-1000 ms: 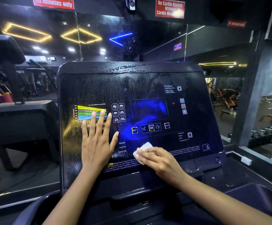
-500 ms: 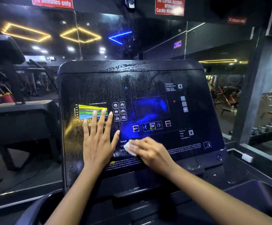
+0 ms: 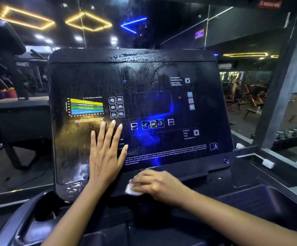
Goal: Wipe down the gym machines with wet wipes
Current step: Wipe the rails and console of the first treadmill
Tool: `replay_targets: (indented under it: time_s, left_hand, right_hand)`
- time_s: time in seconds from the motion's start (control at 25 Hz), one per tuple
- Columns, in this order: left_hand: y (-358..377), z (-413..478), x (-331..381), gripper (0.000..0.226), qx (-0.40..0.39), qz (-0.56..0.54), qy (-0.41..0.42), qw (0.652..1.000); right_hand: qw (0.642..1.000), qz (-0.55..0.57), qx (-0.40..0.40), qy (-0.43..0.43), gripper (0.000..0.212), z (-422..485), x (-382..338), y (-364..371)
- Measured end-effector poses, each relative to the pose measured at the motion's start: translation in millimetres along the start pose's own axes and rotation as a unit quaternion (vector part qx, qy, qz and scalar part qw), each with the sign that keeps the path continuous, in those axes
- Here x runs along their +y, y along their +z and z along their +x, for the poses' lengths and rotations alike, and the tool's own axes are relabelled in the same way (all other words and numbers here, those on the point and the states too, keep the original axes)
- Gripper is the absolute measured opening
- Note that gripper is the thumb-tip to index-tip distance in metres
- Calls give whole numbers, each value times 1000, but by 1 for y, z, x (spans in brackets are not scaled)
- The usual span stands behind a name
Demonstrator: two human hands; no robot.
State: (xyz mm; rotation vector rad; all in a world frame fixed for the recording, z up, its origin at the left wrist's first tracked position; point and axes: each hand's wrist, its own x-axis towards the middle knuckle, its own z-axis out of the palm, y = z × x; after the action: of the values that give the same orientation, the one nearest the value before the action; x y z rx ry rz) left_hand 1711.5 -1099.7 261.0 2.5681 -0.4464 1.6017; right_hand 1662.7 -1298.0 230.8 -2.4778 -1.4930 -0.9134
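- Left hand point(image 3: 105, 157) lies flat, fingers spread, on the wet black console panel point(image 3: 91, 82).
- Right hand point(image 3: 154, 183) presses a white wipe point(image 3: 130, 189) under curled fingers against the panel's lower edge.

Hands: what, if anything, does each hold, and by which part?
Right hand grips the wet wipe under its fingers; left hand lies flat on the console, holding nothing.

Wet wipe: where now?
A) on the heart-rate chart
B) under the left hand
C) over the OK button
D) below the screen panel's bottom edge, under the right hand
D: the right hand holds the wet wipe on the ledge under the console panel.
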Motion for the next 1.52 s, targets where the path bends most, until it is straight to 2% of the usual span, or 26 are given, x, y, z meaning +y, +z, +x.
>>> replay_targets:
  time_s: [0.16,0.36,0.56,0.64,0.72,0.8,0.92,1.0,1.12,1.24,1.4,1.52]
  left_hand:
    - [5,-16,10,60,-23,28,-11,999]
    - [6,-20,13,59,-31,61,-9,998]
    - [6,-21,12,59,-31,58,-8,998]
    - [5,-21,13,59,-29,58,-8,998]
    - [5,-21,13,59,-30,57,-8,998]
    - [4,-21,14,59,-31,56,-10,998]
    - [4,-20,14,58,-34,58,-10,998]
    - [5,-20,13,58,-37,64,-8,997]
    - [5,-20,12,58,-39,61,-9,997]
    - [4,-21,13,59,-40,57,-12,997]
    - [4,-20,13,59,-40,61,-9,997]
    - [4,-21,14,59,-39,61,-11,997]
  right_hand:
    - [997,53,-41,38,36,2,-13,7]
    - [993,42,-3,112,41,-63,24,-21]
    - [982,4,16,187,29,-123,65,-59]
    - [979,-6,52,199,26,-124,73,-66]
    - [979,2,104,174,25,-93,69,-61]
    - [987,-10,139,83,26,-41,55,-45]
    - [990,-56,114,-70,32,17,37,-8]
    - [987,-82,97,-102,44,21,40,2]
    - [990,-87,76,-84,47,-11,54,-5]
    - [991,-112,73,-27,40,-61,77,-19]
    - [986,-132,91,44,41,-120,103,-48]
    - [982,-110,135,75,33,-109,115,-65]
